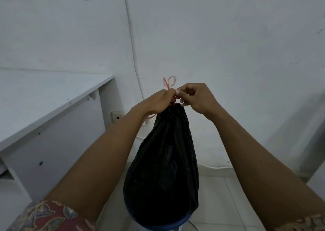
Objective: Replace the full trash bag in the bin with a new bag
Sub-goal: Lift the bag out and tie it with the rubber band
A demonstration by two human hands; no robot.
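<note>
A full black trash bag (163,169) hangs in the middle of the view, its top gathered into a narrow neck. A thin red drawstring (169,82) loops up above the neck, and another bit of it trails below my left wrist. My left hand (158,101) grips the gathered neck and the string. My right hand (195,97) pinches the string right beside it. The bag's bottom sits in the blue rim of the bin (175,224) at the lower edge; the bin's body is mostly out of view.
A white desk (52,97) stands close on the left, its side panel near my left forearm. White walls meet in a corner behind. A white cable (133,55) runs down the wall past a wall socket (117,117). Pale floor tiles (219,204) lie to the right.
</note>
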